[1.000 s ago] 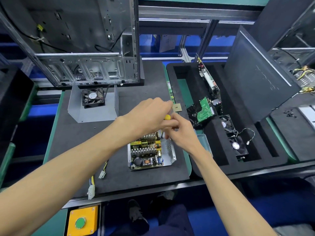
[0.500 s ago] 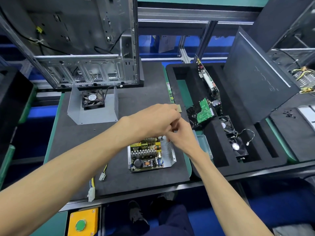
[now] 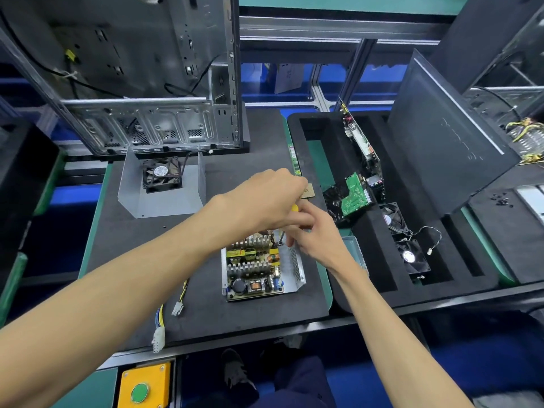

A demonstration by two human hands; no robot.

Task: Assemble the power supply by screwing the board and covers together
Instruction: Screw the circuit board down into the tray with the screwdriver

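left hand (image 3: 265, 201) gripping screwdriver (image 3: 282, 235), right hand (image 3: 316, 234) pinching its shaft

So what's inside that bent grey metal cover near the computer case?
A black cooling fan stands against the back wall of the cover, its cable leading up. Whatever lies behind the fan is hidden.

- This is an electronics assembly workshop, a work station on a production line.
- The table (image 3: 123, 219) has a black foam mat on green antistatic covering.
- An open metal computer case (image 3: 153, 83) stands at the back of it.
- A black foam tray (image 3: 368, 290) on the right holds circuit boards (image 3: 354, 197) and cooling fans (image 3: 410, 256) in cut compartments.
- An open power supply board (image 3: 254, 269) lies on the mat.
- A yellow box with a green push button (image 3: 140, 393) is mounted under the table edge.
- Aluminium frame profiles (image 3: 323, 30) run behind.
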